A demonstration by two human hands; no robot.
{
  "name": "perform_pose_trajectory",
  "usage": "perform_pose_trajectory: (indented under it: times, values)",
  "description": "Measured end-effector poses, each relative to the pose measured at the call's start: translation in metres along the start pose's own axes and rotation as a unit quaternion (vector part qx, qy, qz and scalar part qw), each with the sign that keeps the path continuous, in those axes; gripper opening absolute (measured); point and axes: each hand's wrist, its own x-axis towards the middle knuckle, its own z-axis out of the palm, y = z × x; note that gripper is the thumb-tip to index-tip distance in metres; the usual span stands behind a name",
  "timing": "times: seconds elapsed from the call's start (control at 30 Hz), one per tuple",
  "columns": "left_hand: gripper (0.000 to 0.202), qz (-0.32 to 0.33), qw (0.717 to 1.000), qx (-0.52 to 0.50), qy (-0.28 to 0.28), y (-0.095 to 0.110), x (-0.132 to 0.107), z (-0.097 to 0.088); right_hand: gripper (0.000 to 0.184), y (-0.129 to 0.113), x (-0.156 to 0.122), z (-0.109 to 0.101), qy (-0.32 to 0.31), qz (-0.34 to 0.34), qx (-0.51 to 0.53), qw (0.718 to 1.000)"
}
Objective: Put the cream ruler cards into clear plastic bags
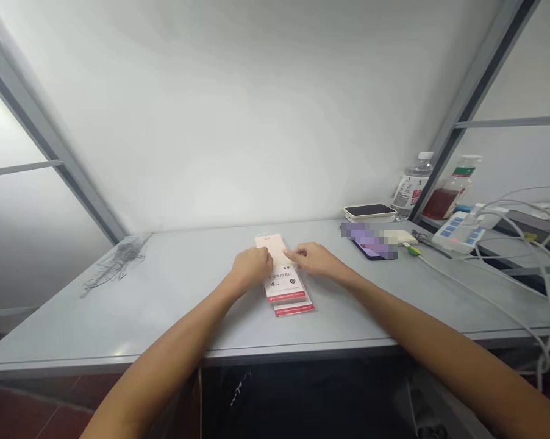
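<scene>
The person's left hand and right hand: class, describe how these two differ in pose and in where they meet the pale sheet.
The left hand is curled with its knuckles up, while the right hand stretches its fingers out. The left hand covers the left edge of the pale sheet, while the right hand's fingertips reach its right edge. Both are bare and sit above the red-banded packets.

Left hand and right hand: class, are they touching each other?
Apart: the head view shows the left hand and the right hand separated by a strip of the packet.
</scene>
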Motion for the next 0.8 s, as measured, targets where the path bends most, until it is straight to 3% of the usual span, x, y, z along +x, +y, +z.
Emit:
perform_pose_trajectory:
  times: [0.1,0.2,0.3,0.37,0.43,0.53,0.6,0.8]
  values:
    - [0.030,0.003,0.999,-0.007,0.032,0.003,-0.002,-0.003,0.043,0.000,0.002,0.001,-0.017,-0.012,0.052,0.998]
    - [0.031,0.005,0.998,-0.013,0.068,0.005,-0.005,-0.007,0.041,0.001,0.005,0.002,0.031,0.007,0.093,0.995]
    - [0.028,0.012,0.993,-0.042,0.113,0.006,-0.008,-0.010,0.051,0.000,0.005,0.000,0.079,0.035,0.165,0.983]
    - [0.028,0.025,0.988,-0.070,0.139,0.007,-0.009,-0.010,0.055,-0.003,0.003,-0.001,0.059,0.038,0.204,0.976]
    - [0.029,0.048,0.983,-0.092,0.151,0.009,-0.011,-0.011,0.049,-0.007,0.001,-0.002,-0.014,0.007,0.251,0.968]
    - [0.029,0.090,0.978,-0.118,0.148,0.011,-0.013,-0.010,0.038,-0.013,-0.003,-0.002,-0.096,-0.048,0.327,0.939]
    - [0.030,0.112,0.976,-0.126,0.136,0.012,-0.013,-0.010,0.035,-0.014,-0.004,-0.002,-0.088,-0.050,0.339,0.935]
    - [0.031,0.138,0.982,-0.069,0.106,0.010,-0.014,-0.012,0.026,-0.011,-0.003,-0.008,-0.044,-0.017,0.281,0.959]
